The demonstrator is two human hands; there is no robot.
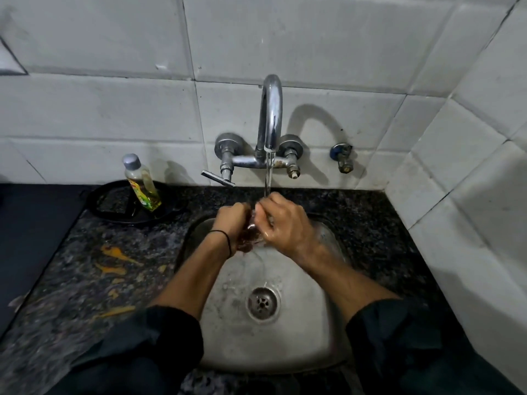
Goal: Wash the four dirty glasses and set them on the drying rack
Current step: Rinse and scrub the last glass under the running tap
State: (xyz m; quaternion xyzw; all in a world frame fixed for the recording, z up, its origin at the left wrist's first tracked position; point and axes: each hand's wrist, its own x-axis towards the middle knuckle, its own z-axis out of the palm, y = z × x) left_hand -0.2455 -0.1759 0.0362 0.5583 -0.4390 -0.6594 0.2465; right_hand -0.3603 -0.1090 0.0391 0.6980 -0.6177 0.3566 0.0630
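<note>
A clear glass (pixel 252 233) with a dark brownish residue near its lower end is held between both hands over the steel sink (pixel 310 332). My left hand (pixel 231 220) grips it from the left and my right hand (pixel 281 223) curls round it from the right. Water runs from the chrome tap (pixel 271 115) onto my fingers and the glass. Most of the glass is hidden by my hands. No other glasses and no drying rack are in view.
A bottle of yellow dish liquid (pixel 142 183) stands on a black round stand (pixel 114 203) at the back left of the dark granite counter (pixel 99 266), which bears orange stains. White tiled walls close in behind and on the right. The drain (pixel 262 303) lies mid-sink.
</note>
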